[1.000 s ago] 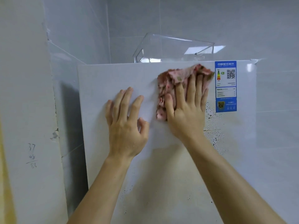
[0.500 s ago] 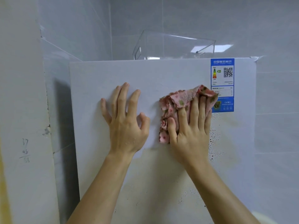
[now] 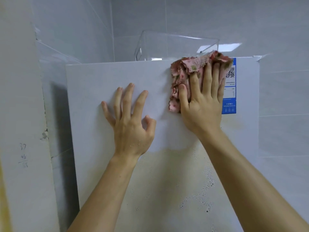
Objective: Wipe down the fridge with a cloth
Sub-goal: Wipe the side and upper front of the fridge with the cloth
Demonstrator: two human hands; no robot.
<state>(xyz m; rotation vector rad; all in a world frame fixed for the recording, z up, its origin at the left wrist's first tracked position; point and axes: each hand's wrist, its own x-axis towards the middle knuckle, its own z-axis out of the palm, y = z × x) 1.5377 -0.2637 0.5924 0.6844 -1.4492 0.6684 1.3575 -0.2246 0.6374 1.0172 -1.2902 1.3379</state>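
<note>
The pink cloth (image 3: pixel 192 65) lies bunched at the fridge (image 3: pixel 103 77) door's upper right corner, overlapping the blue label (image 3: pixel 231 104). The right hand (image 3: pixel 203 106) presses it with straight fingers. The left hand (image 3: pixel 131 129), fingers spread wide, rests on the door. A clear box (image 3: pixel 175 46) stands on top; only wall shows through it.

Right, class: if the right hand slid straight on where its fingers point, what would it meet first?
The right hand, pressing the cloth, points up the fridge door. It would pass the door's top edge, then likely reach the clear box on top, though depth is unclear.
</note>
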